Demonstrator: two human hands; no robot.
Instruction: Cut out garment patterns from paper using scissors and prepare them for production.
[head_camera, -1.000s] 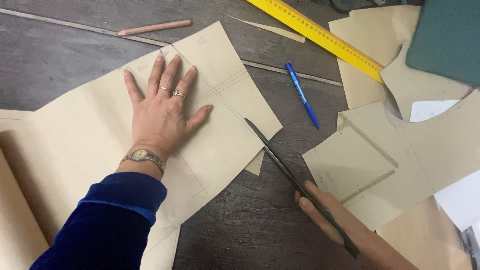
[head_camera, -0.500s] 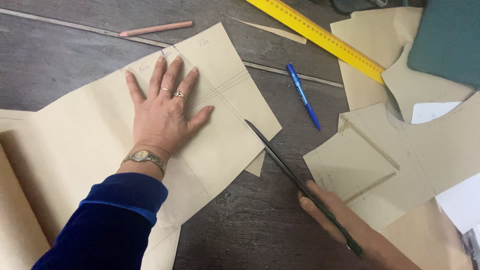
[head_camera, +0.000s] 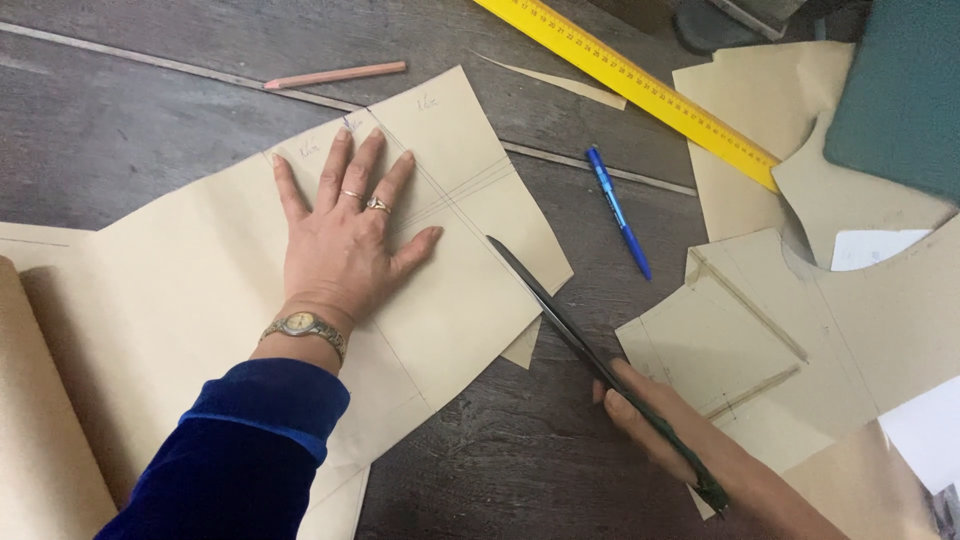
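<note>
My left hand (head_camera: 343, 240) lies flat with fingers spread on a tan paper pattern piece (head_camera: 200, 300) marked with pencil lines. It wears rings and a wristwatch, with a blue velvet sleeve behind it. My right hand (head_camera: 690, 450) grips long dark scissors (head_camera: 570, 325). Their blades point up and left, and the tip rests on the pattern's right edge just beside my left thumb.
A blue pen (head_camera: 618, 210) and a yellow ruler (head_camera: 630, 80) lie to the upper right on the dark wooden table (head_camera: 150, 130). A pink pencil (head_camera: 335, 75) sits above the pattern. More cut tan paper pieces (head_camera: 760, 340) and a teal object (head_camera: 900, 90) fill the right side.
The scissors and my right hand have shifted slightly down and right along the paper's edge. My left hand has stayed pressed on the pattern.
</note>
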